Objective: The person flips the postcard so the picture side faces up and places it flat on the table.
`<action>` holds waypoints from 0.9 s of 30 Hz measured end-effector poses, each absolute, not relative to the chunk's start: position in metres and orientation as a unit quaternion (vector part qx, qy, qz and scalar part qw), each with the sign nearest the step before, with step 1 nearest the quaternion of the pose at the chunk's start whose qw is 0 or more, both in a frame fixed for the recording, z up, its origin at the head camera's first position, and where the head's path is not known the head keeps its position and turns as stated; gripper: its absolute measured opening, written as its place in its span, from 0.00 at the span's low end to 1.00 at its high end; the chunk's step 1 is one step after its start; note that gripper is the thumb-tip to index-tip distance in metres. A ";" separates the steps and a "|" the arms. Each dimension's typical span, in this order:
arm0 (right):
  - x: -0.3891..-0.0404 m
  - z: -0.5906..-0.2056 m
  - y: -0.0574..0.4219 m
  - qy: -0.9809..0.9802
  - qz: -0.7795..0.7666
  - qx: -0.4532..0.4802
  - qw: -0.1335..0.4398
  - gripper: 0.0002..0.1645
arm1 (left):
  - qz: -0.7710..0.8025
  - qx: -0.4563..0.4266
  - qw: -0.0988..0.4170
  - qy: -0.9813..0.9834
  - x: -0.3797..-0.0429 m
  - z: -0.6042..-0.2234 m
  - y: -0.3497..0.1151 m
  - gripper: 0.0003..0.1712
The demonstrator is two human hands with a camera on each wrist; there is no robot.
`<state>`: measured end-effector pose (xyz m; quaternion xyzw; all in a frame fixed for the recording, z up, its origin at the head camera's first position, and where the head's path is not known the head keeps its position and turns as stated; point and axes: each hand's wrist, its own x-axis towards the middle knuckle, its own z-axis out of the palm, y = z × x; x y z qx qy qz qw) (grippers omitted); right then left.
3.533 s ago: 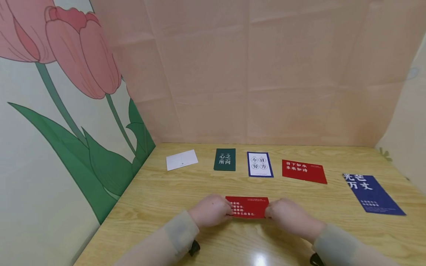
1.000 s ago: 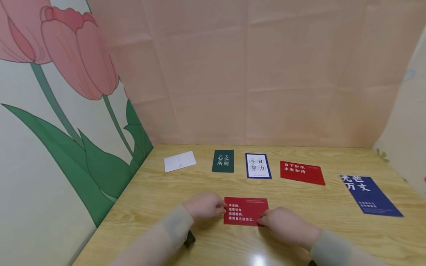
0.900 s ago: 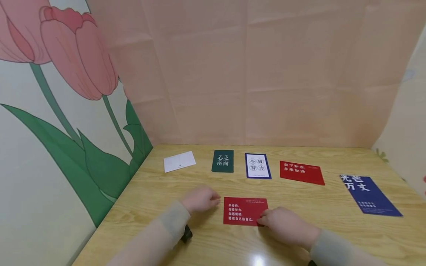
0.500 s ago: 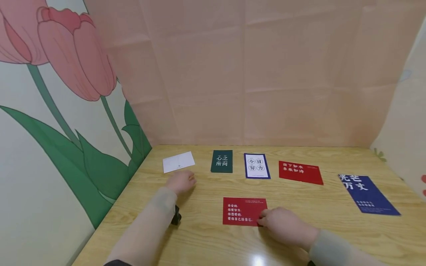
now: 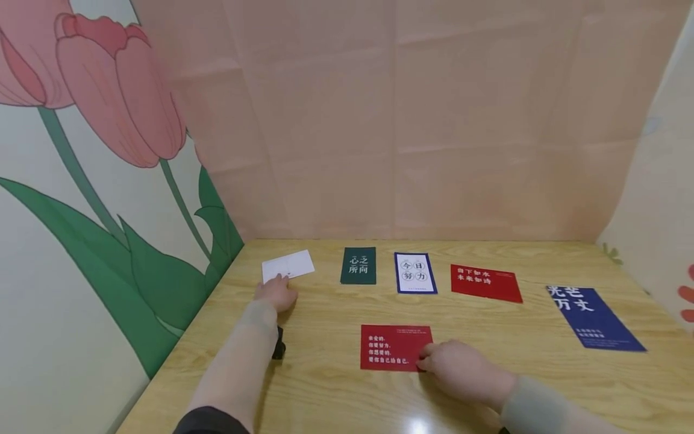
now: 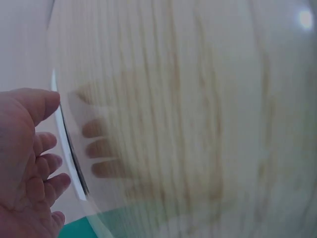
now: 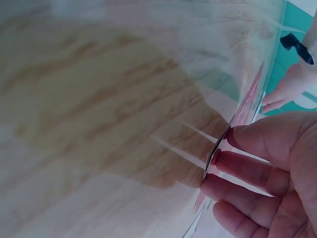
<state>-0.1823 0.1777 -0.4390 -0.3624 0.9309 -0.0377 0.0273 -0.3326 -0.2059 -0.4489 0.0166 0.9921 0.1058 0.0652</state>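
In the head view my left hand reaches to the near edge of a white card lying at the far left of the table. The left wrist view has the thumb right at the edge of that card, the other fingers loosely bent beside it. My right hand pinches the lower right edge of a red card with white lettering, flat at the near middle. Thumb and fingertips meet at that edge in the right wrist view.
Along the back of the wooden table lie a green card, a blue-bordered white card and another red card. A blue card lies at the right. A pinkish cloth hangs behind; a tulip-painted wall borders the left.
Both hands held the near red card at first; it then came down flat. The left hand released it and moved left and away to the white card. The right hand stayed at the red card.
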 end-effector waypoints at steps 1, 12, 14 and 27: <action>-0.182 -0.440 0.178 0.931 -0.039 -0.362 0.028 0.15 | 0.102 0.015 0.067 0.992 -0.333 -0.450 -0.207 0.34; -0.180 -0.441 0.177 0.934 -0.040 -0.354 0.021 0.14 | 0.099 0.007 0.076 0.992 -0.342 -0.459 -0.213 0.36; -0.180 -0.441 0.177 0.935 -0.042 -0.352 0.025 0.15 | 0.101 0.008 0.074 0.992 -0.344 -0.460 -0.213 0.37; -0.181 -0.439 0.168 0.950 -0.035 -0.302 0.065 0.22 | 0.086 0.009 0.105 0.991 -0.346 -0.460 -0.215 0.38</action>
